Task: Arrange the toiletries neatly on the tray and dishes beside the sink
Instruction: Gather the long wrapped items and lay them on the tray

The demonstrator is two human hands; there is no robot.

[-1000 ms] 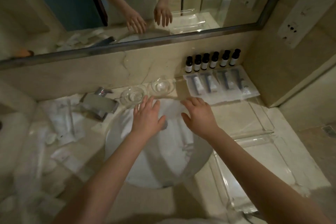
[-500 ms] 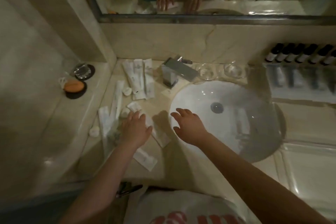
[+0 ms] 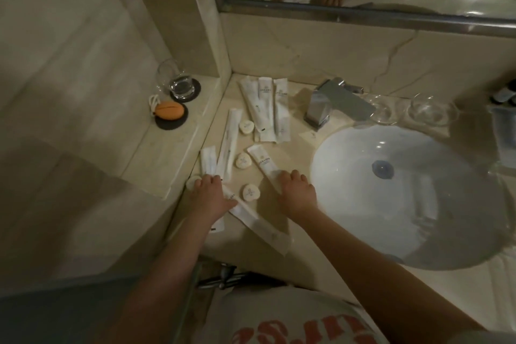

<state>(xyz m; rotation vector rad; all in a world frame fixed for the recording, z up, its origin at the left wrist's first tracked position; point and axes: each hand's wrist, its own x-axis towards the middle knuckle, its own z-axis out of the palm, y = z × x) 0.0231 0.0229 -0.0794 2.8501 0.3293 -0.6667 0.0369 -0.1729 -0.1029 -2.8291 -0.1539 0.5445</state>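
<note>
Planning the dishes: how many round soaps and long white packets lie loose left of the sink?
Round soaps: 4
Long white packets: 7, perhaps another hidden beneath the left hand
Total: 11

The bench (image 3: 296,109) left of the sink (image 3: 413,237) is crowded. Three long sachets (image 3: 265,109) lie side by side at the far end, near the wall, with the faucet (image 3: 329,103) just to their right. Further sachets and three round soaps (image 3: 243,160) fill the middle. The left hand (image 3: 209,195) and right hand (image 3: 296,192) rest on sachets at the near end. A bare strip runs between the sachets and the sink rim. Two glass dishes (image 3: 431,111) sit right of the faucet. On the left ledge stand a glass (image 3: 176,81) and an orange object (image 3: 169,111).
</note>
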